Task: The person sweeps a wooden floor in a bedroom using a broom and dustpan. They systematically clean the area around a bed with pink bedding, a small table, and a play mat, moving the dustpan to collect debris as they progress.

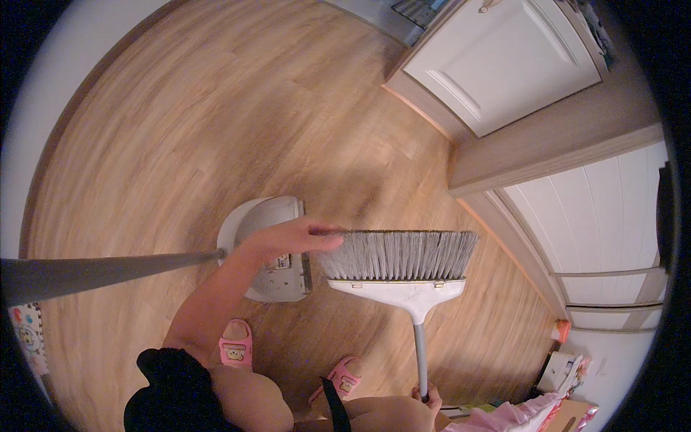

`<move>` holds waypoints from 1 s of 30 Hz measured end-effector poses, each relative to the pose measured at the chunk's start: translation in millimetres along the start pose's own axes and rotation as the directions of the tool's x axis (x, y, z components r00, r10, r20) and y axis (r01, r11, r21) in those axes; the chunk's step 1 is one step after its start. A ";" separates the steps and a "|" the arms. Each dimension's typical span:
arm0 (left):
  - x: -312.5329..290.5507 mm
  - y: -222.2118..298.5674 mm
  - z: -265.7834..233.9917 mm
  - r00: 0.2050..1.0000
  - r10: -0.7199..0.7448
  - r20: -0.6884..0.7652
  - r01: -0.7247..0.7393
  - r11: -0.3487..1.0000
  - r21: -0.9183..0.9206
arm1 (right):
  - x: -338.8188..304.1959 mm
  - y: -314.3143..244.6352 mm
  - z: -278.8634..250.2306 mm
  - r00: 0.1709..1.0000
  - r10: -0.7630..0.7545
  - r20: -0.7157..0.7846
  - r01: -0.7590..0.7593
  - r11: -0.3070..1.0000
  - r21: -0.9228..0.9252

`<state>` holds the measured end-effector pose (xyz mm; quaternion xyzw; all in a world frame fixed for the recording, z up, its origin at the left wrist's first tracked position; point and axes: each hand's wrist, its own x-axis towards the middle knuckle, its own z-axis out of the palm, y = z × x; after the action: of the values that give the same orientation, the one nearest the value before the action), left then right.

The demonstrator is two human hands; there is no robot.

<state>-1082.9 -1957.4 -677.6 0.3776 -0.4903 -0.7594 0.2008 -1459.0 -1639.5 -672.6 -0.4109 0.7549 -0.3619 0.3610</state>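
Note:
Bristles up, a broom with grey bristles and a white head is raised before me. My right hand grips its grey handle low down. At the left end of the bristles, my left hand has thumb and fingers closed on the bristle tips. Whether any dirt is between those fingertips is too small to tell. Behind my left forearm is a white and grey dustpan, partly hidden by that arm. Its long grey handle runs out past the left edge.
Wood-look flooring spreads around me. My feet are in pink slippers. A white cabinet door and wood-edged white panels stand to the right. Boxes and pink cloth lie at lower right; a patterned mat is far left.

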 end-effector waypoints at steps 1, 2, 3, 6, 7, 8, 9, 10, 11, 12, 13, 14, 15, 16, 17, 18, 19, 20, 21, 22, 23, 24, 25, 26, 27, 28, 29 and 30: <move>4.1 -1.8 0.0 0.999 -0.018 -0.033 0.019 1.000 0.020 | -0.1 -6.4 4.1 0.999 -0.036 0.006 0.036 0.998 0.050; 8.0 -3.4 0.6 0.997 -0.037 -0.066 0.040 0.998 0.040 | -0.2 -5.9 4.5 1.000 0.011 -0.021 -0.011 1.000 0.002; 13.3 -4.0 3.9 0.998 -0.010 -0.068 0.013 0.999 0.043 | -1.3 -6.3 1.8 0.997 0.054 -0.056 -0.057 0.997 -0.052; 28.2 -9.3 9.4 0.996 0.034 -0.082 -0.029 0.997 0.067 | -1.9 0.7 -8.3 0.956 0.285 -0.067 -0.270 0.947 0.176; 34.6 -13.6 7.2 0.996 0.025 -0.090 -0.018 0.996 0.084 | -1.8 3.7 -10.3 0.959 0.276 -0.062 -0.264 0.952 0.156; 39.0 -16.8 6.1 0.995 0.017 -0.099 -0.006 0.995 0.101 | -1.8 6.2 -11.2 0.962 0.265 -0.058 -0.256 0.957 0.136; 41.4 -19.1 6.7 0.993 0.049 -0.104 -0.040 0.995 0.088 | -2.4 7.2 -10.2 0.986 0.156 -0.062 -0.159 0.986 -0.042; 43.0 -21.1 7.4 0.991 0.081 -0.109 -0.073 0.994 0.076 | -2.8 8.3 -9.5 0.998 0.046 -0.046 -0.055 0.974 -0.219; 43.7 -22.5 7.6 0.987 0.113 -0.115 -0.106 0.992 0.064 | -3.0 9.9 -10.3 0.999 0.039 -0.034 -0.046 0.969 -0.243; 44.1 -20.9 6.4 0.990 0.099 -0.103 -0.106 0.992 -0.066 | -3.1 10.6 -13.4 0.999 0.033 -0.025 -0.038 0.962 -0.271; 43.5 -17.9 3.8 0.992 0.087 -0.089 -0.103 0.976 -0.194 | -3.6 11.6 -15.7 1.000 0.026 -0.015 -0.029 0.954 -0.298; 43.6 -16.2 2.4 0.994 0.077 -0.075 -0.097 0.943 -0.319 | -4.6 14.3 -17.2 1.000 0.028 -0.010 -0.030 0.978 -0.206; 44.9 -17.9 3.3 0.992 0.078 -0.100 -0.112 0.910 -0.400 | -5.8 16.4 -17.6 1.000 0.030 -0.004 -0.031 0.993 -0.111; 47.2 -21.0 4.4 0.989 0.077 -0.125 -0.128 0.869 -0.478 | -6.6 17.2 -18.4 0.999 0.032 0.001 -0.032 0.999 -0.016; 49.8 -23.9 5.3 0.986 0.075 -0.149 -0.146 0.821 -0.552 | -7.5 16.6 -20.0 0.998 0.066 -0.002 -0.066 0.996 -0.051; 50.3 -25.9 4.1 0.983 0.055 -0.177 -0.154 0.778 -0.610 | -7.3 9.5 -16.1 0.995 0.101 -0.003 -0.101 0.992 -0.081; 50.9 -28.1 2.5 0.979 0.034 -0.203 -0.163 0.730 -0.664 | -6.9 2.1 -13.0 0.991 0.136 -0.005 -0.135 0.985 -0.111; 52.0 -30.8 0.6 0.974 0.011 -0.226 -0.173 0.678 -0.714 | -6.1 -4.8 -11.1 0.976 0.220 0.008 -0.219 0.976 -0.009; 53.2 -33.7 -3.6 0.980 0.057 -0.189 -0.181 0.638 -0.749 | -4.5 -13.9 -11.0 0.954 0.300 0.029 -0.301 0.950 0.087; 53.7 -38.2 -10.7 0.983 0.104 -0.152 -0.185 0.596 -0.781 | -3.7 -20.4 -11.6 0.925 0.376 0.056 -0.380 0.907 0.182; 54.5 -44.0 -19.0 0.981 0.153 -0.117 -0.183 0.554 -0.812 | -3.4 -24.9 -12.0 0.883 0.467 0.042 -0.459 0.841 0.287; 55.5 -52.7 -28.8 0.970 0.163 -0.181 -0.241 0.532 -0.812 | -3.5 -29.1 -12.5 0.831 0.554 0.036 -0.523 0.759 0.388; 54.7 -64.0 -42.4 0.954 0.171 -0.246 -0.299 0.513 -0.805 | -3.9 -30.4 -11.2 0.771 0.635 0.045 -0.572 0.660 0.488; 56.4 -75.7 -56.2 0.934 0.179 -0.309 -0.357 0.492 -0.794 | -5.3 -21.1 -16.4 0.818 0.567 0.096 -0.551 0.727 0.409; 61.8 -86.8 -74.9 0.788 0.195 -0.583 -0.456 0.821 -0.342 | -6.2 -9.3 -21.8 0.850 0.500 0.164 -0.525 0.787 0.325; 71.1 -100.0 -91.5 0.571 0.193 -0.798 -0.174 0.978 0.113 | -7.1 1.4 -29.1 0.875 0.430 0.222 -0.477 0.844 0.245; 74.6 -102.1 -99.6 0.415 0.142 -0.899 -0.007 0.988 0.153 | -6.1 4.3 -30.4 0.891 0.407 0.202 -0.445 0.873 0.199; 78.0 -98.1 -103.4 0.342 0.039 -0.939 -0.109 0.994 0.001 | -3.8 2.8 -29.5 0.898 0.410 0.161 -0.434 0.886 0.163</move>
<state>-1046.3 -2028.3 -819.1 0.7149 -0.2802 -0.4119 0.4907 -1483.3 -1627.7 -660.0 -0.2207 0.7637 -0.3209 0.5149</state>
